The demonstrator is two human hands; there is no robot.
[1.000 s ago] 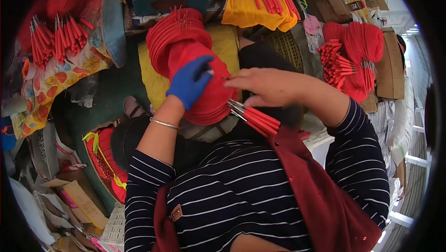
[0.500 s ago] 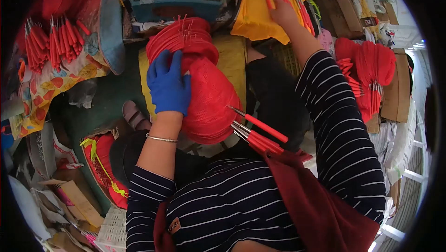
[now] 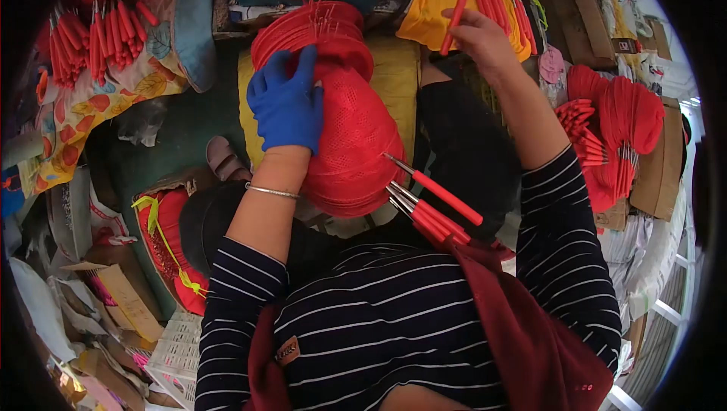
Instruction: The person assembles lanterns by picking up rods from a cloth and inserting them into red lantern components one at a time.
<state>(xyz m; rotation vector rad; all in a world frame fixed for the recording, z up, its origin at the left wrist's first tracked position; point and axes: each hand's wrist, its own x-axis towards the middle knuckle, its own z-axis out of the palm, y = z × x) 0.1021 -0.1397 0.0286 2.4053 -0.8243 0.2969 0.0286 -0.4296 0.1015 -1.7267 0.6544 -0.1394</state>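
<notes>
Blue glove (image 3: pixel 288 108), bright red mesh (image 3: pixel 354 135), a red tool handle (image 3: pixel 456 23), orange-yellow cloth (image 3: pixel 428 4), navy shirt (image 3: pixel 379 305) with thin white stripes, vest (image 3: pixel 522 320) of dark red.

Coming in white and strong from the right edge, nearly glaring around the pale rails (image 3: pixel 668 312), and weakening leftward, leaving the green floor (image 3: pixel 180 127) dim and sinking the black trousers (image 3: pixel 466 146) into almost detail-less shadow. Glinting narrowly along the metal shafts (image 3: pixel 406 197) and the bracelet (image 3: pixel 273 192). Rendering the red mesh (image 3: pixel 356 131) heavily saturated yet fairly crisp near the middle. Bowing lines strongly outward, softening the lower-left clutter (image 3: pixel 106 369), and vignetting to black at both sides.
</notes>
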